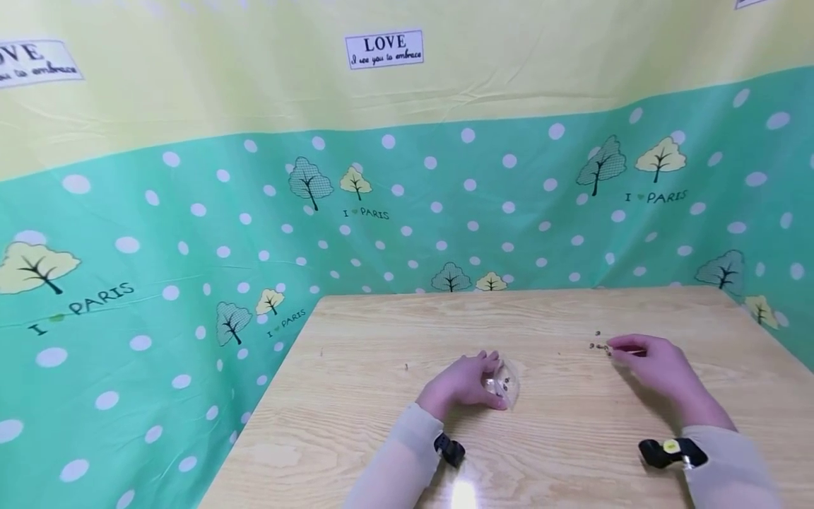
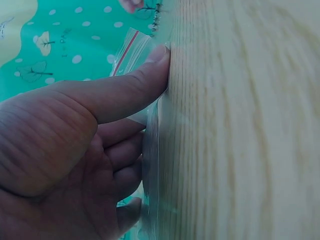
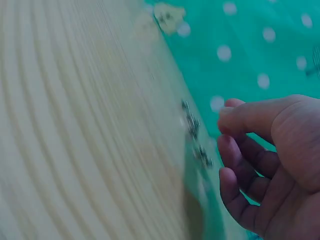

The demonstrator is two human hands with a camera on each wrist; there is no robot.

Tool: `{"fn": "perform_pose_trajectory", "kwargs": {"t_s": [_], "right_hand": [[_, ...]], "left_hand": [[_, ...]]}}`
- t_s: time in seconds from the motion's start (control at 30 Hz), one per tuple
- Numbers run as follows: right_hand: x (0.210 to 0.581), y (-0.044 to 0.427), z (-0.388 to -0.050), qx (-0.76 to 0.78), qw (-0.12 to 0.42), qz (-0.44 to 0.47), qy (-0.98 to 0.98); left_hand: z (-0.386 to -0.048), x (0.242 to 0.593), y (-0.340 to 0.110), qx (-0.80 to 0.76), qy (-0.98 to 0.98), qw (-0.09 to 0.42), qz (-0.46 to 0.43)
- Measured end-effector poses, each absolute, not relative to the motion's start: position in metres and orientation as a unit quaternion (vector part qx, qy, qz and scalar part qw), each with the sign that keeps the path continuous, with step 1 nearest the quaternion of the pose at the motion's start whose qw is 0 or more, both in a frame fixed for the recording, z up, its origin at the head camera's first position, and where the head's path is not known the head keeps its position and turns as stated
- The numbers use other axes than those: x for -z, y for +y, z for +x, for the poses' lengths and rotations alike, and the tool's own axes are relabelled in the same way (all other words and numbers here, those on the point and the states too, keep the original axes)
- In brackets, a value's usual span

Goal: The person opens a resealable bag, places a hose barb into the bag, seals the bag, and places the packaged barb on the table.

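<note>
My left hand point(image 1: 466, 382) rests on the table and holds a clear zip-lock bag point(image 1: 510, 385) between thumb and fingers. A few small dark pieces show inside the bag, and its red seal line shows in the left wrist view. Farther right, my right hand point(image 1: 658, 366) hovers just beside a small cluster of metal pieces point(image 3: 192, 125) that look like tiny screws. Its fingers point(image 3: 231, 150) are loosely bent, with thumb and forefinger close together. I see nothing between them.
The wooden table point(image 1: 318, 438) has a few tiny loose bits, one of them a small dark bit point(image 1: 406, 366) left of the bag. A green and yellow printed curtain point(image 1: 394, 191) hangs behind the table and along its left side.
</note>
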State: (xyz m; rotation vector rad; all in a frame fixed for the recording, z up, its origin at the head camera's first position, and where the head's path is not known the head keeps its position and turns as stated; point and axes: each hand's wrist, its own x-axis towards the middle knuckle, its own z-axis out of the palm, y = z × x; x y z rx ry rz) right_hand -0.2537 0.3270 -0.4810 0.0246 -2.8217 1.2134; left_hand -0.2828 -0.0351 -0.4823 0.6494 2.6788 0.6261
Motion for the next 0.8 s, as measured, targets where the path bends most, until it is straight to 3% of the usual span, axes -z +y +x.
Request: {"fn": "perform_pose_trajectory", "kwargs": {"t_s": [0.27, 0.8], "right_hand": [[0.491, 0.355, -0.253, -0.352, 0.057, -0.006, -0.934], [0.508, 0.357, -0.261, -0.318, 0.052, 0.026, -0.946]], "left_hand": [[-0.282, 0.478, -0.036, -0.221, 0.934, 0.158, 0.232], [-0.282, 0.48, -0.035, -0.229, 0.932, 0.167, 0.226]]}}
